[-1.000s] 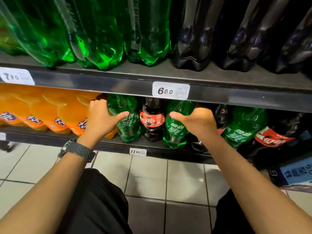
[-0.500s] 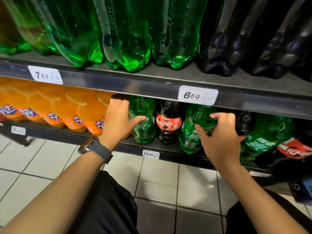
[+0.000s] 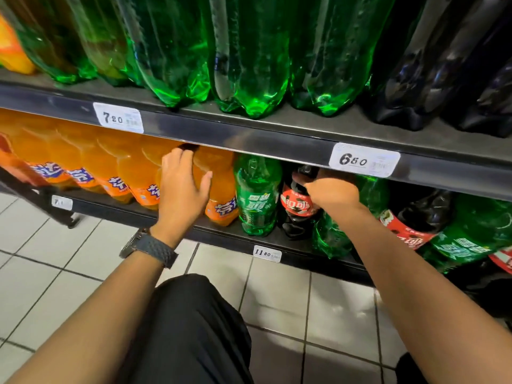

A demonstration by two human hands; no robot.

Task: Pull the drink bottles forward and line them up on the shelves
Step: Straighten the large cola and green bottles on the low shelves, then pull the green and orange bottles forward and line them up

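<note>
L hand (image 3: pixel 181 195): fingers spread, flat on shoulder of an orange bottle (image 3: pixel 219 187), gripping nothing.
R hand (image 3: pixel 331 194): fingers curled round neck of the cola bottle (image 3: pixel 297 203), just under upper shelf edge (image 3: pixel 249 139).
Green bottle (image 3: pixel 257 195): upright betw. the two hands, touching neither.
Handling: full, likely heavy; smooth plastic, prob. slippery; walls give a bit.
Hold: neck or shoulder, drag base fwd on the lower shelf (image 3: pixel 221 236).

Orange (image 3: pixel 221 195), green (image 3: pixel 257 195) and cola bottles (image 3: pixel 297 206) stand upright along the bottom shelf (image 3: pixel 221 239)
</note>
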